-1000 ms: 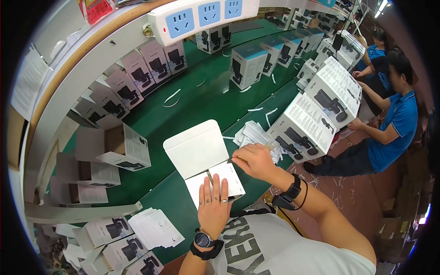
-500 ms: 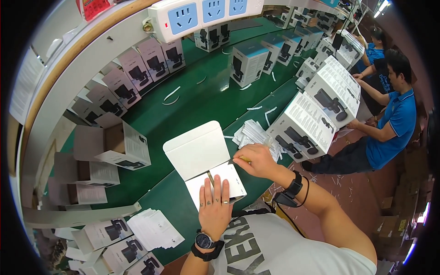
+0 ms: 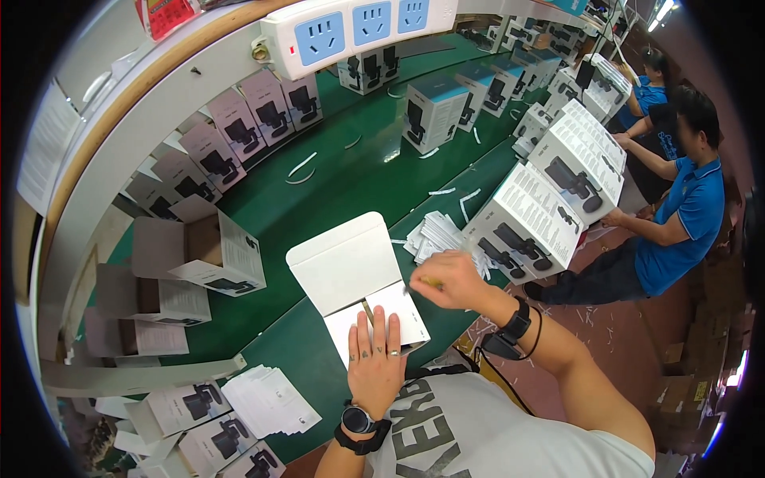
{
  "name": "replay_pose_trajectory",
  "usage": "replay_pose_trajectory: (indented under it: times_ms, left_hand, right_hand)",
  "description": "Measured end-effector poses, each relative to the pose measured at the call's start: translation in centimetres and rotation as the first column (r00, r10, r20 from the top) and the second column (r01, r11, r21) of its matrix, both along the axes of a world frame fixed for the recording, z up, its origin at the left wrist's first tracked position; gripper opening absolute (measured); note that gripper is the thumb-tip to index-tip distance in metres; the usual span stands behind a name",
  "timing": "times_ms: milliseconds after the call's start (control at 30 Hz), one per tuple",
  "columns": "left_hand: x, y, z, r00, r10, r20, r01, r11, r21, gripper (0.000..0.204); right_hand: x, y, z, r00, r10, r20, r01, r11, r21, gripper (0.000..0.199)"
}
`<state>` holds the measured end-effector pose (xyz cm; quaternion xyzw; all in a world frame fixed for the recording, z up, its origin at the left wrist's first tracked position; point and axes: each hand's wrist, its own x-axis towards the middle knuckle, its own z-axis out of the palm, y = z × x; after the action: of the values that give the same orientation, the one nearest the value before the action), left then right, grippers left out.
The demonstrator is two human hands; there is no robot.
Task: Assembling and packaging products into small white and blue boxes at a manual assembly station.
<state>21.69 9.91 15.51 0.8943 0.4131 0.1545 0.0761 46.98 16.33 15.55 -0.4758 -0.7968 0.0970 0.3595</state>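
Note:
A white carton (image 3: 344,263) stands in front of me with its large lid flap folded back. Its two inner flaps (image 3: 401,309) lie folded in, with a narrow gap between them. My left hand (image 3: 376,354) rests flat on these flaps, fingers stretched out. Just off the carton's right side, my right hand (image 3: 453,280) is closed around a small tool with a yellow handle (image 3: 431,281); its tip is too blurred to make out. Behind that hand lies a pile of folded white leaflets (image 3: 438,237).
Open cartons (image 3: 219,251) stand at left, near a stack of white sheets (image 3: 271,400). Printed boxes line the green bench (image 3: 343,187). Larger printed boxes (image 3: 522,223) stand at right, where co-workers in blue shirts (image 3: 681,227) work. A power strip (image 3: 358,32) hangs above.
My right hand has moved slightly right, away from the carton's edge, with the yellow-handled tool. The left hand stays flat on the inner flaps.

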Motion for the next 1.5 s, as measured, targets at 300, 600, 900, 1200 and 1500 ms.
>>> replay_pose_trajectory:
  times_ms: [300, 600, 900, 1200, 1500]
  left_hand:
    - [0.8, 0.4, -0.1, 1.000, 0.006, 0.000, -0.006, 1.000, 0.018, 0.086]
    - [0.5, 0.8, 0.1, 1.000, 0.019, 0.022, -0.020, 0.999, 0.049, 0.081]
    - [1.2, 0.7, 0.7, 0.995, -0.008, -0.097, 0.011, 0.999, 0.032, 0.074]
    - [-4.4, 1.4, 2.0, 0.965, 0.045, 0.258, 0.090, 0.868, -0.488, 0.064]
    - [-2.8, -0.7, -4.0, 0.073, 0.179, 0.981, 0.029, 0.983, -0.181, 0.046]
  right_hand:
    - [-3.8, 0.2, -0.7, 0.922, -0.319, -0.218, 0.218, 0.895, -0.390, 0.032]
    - [0.9, -7.9, -3.6, 0.966, -0.252, -0.064, 0.145, 0.727, -0.671, 0.032]
    - [-0.2, -1.0, 3.0, 0.649, -0.419, -0.635, -0.094, 0.784, -0.613, 0.034]
    - [-1.4, -3.5, 5.0, 0.591, -0.323, -0.739, -0.523, 0.545, -0.656, 0.040]
    - [-1.4, -6.8, 4.9, 0.866, -0.035, -0.498, -0.288, 0.780, -0.556, 0.049]
